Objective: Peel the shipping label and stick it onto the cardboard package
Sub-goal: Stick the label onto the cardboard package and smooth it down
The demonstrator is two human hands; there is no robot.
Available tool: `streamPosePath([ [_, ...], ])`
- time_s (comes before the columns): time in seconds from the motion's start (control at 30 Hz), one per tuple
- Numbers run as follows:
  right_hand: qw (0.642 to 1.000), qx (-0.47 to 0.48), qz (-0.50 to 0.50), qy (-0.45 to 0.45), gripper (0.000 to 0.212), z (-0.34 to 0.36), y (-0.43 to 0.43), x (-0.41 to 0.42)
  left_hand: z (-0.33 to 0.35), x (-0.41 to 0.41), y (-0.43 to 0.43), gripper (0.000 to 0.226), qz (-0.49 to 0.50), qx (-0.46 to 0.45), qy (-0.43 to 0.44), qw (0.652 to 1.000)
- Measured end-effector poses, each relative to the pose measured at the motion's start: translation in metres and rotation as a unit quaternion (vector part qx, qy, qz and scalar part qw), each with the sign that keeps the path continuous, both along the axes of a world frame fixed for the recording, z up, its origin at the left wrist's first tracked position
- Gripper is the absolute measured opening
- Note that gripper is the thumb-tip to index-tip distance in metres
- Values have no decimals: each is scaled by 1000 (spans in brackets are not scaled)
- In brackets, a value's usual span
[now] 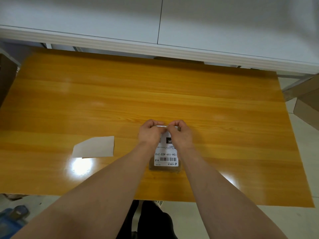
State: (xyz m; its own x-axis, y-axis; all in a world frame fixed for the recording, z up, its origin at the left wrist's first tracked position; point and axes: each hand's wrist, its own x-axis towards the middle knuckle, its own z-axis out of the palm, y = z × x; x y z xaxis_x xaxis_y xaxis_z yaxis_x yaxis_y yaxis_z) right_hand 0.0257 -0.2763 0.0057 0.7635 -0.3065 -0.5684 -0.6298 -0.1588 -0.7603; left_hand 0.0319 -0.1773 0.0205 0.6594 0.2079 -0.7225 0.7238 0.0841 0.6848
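Observation:
A white shipping label point(166, 156) with a barcode and black print lies over a small brown cardboard package point(151, 167) on the wooden table. The label's near end rests flat on the package. My left hand point(149, 133) and my right hand point(181, 134) meet side by side at the label's far edge, fingers curled and pinching that edge. Most of the package is hidden under the label and my hands; only its near rim shows.
A pale sheet of paper point(94, 147), with one corner cut off, lies flat on the table point(224, 104) to the left of my hands. White cabinets point(155, 21) run behind the table. Cardboard boxes point(305, 100) stand off the right edge.

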Motion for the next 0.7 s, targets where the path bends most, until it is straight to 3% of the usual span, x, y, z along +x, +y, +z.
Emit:
streamPosePath([
  [0.17, 1000, -15, 3, 1, 17, -5, 1, 1, -4, 3, -2, 20, 21, 4, -11, 1000],
  [0.23, 1000, -18, 10, 3, 6, -9, 3, 1, -5, 3, -3, 22, 24, 9, -18, 1000],
  [0.33, 1000, -8, 27, -1, 15, -14, -1, 0, -6, 3, -3, 26, 27, 13, -19, 999],
  [0.43, 997, 75, -2, -3, 11, 0, -10, 0, -7, 3, -2, 23, 42, -4, -4, 999],
  [0.5, 991, 134, -15, 10, 20, 8, -19, 2, -4, 2, -1, 18, 51, -9, 6, 999],
  [0.53, 989, 149, -14, 15, 25, 10, -23, 1, -4, 2, 0, 14, 35, 11, 1, 999],
  [0.6, 986, 163, -12, 22, 30, 13, -27, -2, -4, 3, 3, 11, -78, 136, -28, 987],
  [0.7, 983, 181, -20, 18, 38, 13, -32, -9, 3, 1, 7, 43, -255, 260, -72, 929],
])
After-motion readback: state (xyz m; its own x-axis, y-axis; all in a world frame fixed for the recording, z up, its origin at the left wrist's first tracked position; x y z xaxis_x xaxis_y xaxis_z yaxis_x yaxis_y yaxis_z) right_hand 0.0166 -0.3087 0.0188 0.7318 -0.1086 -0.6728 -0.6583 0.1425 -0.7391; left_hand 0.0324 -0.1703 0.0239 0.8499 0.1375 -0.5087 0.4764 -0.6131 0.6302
